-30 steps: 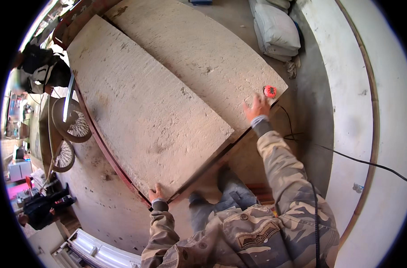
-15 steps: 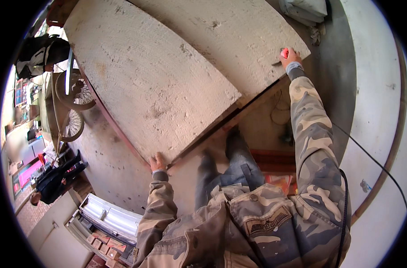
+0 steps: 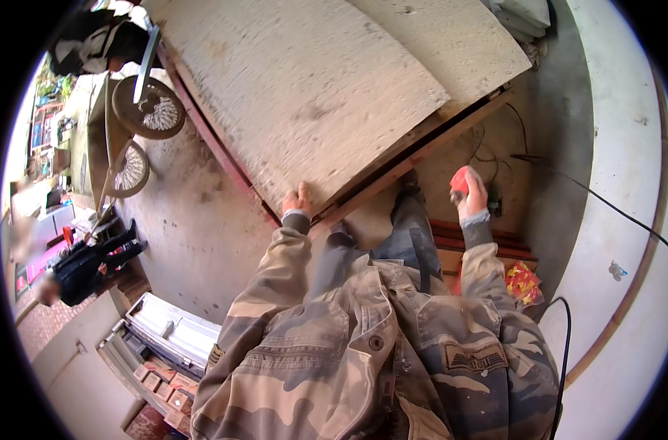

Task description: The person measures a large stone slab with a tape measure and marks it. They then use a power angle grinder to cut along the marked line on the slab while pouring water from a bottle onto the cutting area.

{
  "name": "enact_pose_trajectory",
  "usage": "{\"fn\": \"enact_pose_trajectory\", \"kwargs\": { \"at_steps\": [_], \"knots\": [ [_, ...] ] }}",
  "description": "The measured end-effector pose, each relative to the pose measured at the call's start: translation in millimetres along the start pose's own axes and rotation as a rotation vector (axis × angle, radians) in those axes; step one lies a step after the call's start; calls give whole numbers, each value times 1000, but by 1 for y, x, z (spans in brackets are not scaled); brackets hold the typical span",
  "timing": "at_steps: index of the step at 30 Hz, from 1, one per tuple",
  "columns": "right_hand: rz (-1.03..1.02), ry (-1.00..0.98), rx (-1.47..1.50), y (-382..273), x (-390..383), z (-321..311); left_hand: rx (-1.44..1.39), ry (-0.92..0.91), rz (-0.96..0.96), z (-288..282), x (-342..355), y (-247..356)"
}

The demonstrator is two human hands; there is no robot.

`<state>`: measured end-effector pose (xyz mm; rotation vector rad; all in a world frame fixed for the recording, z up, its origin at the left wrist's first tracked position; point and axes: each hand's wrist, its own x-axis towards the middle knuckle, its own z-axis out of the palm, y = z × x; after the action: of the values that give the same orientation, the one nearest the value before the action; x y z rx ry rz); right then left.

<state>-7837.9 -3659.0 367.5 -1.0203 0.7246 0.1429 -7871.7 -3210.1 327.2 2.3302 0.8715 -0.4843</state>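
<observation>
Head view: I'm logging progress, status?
Left hand on upper board's near corner. Right hand holding round red object, clear of it. Black cable on floor, right.

Ahead of the jacket (image 3: pixel 327 352), the left hand (image 3: pixel 297 199) lay fingers-forward to its left and the right hand (image 3: pixel 473 196) was curled to its right.

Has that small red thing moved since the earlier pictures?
Yes: the red thing lay on the right-hand board; now it is in the right hand, off that board, past its near edge.
</observation>
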Motion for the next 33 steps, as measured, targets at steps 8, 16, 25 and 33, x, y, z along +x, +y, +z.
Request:
{"fn": "enact_pose_trajectory", "kwargs": {
  "at_steps": [8,16,25,33],
  "knots": [
    [347,-588,-71,97,-158,137,81,-90,263,-92,-103,-43],
    [250,-1038,-341,115,-209,235,-1204,-480,-19,-102,-176,-45],
    [367,-902,-402,132,-181,194,-752,-275,116,-79,-183,-41],
    [526,-445,-444,68,-176,92,-15,-3,223,-44,-62,-24]
  ]
}}
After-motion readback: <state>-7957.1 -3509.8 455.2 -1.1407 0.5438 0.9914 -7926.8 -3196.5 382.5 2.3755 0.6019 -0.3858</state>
